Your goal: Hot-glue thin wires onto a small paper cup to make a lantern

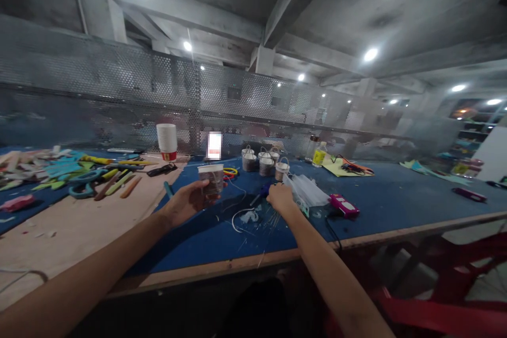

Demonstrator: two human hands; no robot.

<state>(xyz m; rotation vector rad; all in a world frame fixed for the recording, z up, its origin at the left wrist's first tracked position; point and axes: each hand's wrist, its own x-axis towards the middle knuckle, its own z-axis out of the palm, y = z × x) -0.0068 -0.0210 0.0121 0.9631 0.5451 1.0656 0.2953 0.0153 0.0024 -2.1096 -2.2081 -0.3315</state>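
My left hand point(194, 198) is closed around a paper cup point(214, 178) with a white rim and a brownish side, held upright above the blue table mat. A thin pale cord trails to the right of this cup. My right hand point(281, 198) has its fingers curled at a dark blue-handled tool point(265, 189), whose thin shaft points down to the left; its exact kind is unclear. Below the hand lie a scrap of whitish material point(249, 216) and thin strands. Behind stand several small cups with cord handles point(266, 165).
Clear plastic bags point(307, 190) and a magenta device point(344, 206) lie right of my right hand. A yellow-labelled bottle point(319, 155) stands farther back. At left are a cup stack point(167, 140), blue scissors point(85, 185) and clay tools point(119, 182). A perforated metal screen point(245, 100) borders the back.
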